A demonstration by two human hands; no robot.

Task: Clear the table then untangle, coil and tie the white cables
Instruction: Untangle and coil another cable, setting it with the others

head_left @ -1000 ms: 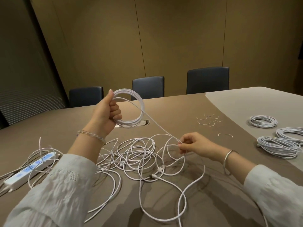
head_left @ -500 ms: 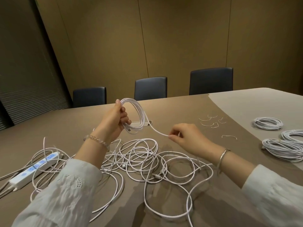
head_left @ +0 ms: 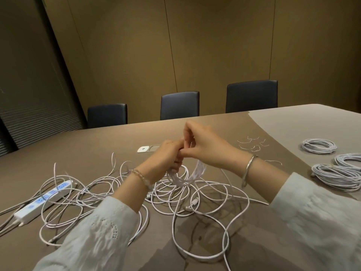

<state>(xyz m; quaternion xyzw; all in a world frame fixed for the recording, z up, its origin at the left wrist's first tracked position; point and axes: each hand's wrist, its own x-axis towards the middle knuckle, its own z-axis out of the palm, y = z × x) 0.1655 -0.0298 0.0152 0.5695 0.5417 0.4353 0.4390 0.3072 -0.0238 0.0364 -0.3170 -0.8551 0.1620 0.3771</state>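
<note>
table (head_left: 117, 145) bare toward far edge | loose cables (head_left: 195, 194) sprawl nearside | left hand (head_left: 172, 153) grips hanging coil (head_left: 185, 177), loop blurred | right hand (head_left: 205, 145) pinches at it

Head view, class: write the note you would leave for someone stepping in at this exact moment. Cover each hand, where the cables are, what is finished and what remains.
Left hand grips the part-wound coil, which hangs below the fist.
Right hand meets the left, fingers curled, apparently feeding cable onto the coil; motion blur hides the exact pinch.
Loose cables lie tangled on the table, some over the power strip.
Done: three finished coils lie at the right.
Spare ties lie beyond the right wrist.
Left: finish this coil, tie it, then untangle, coil and tie the rest.
</note>
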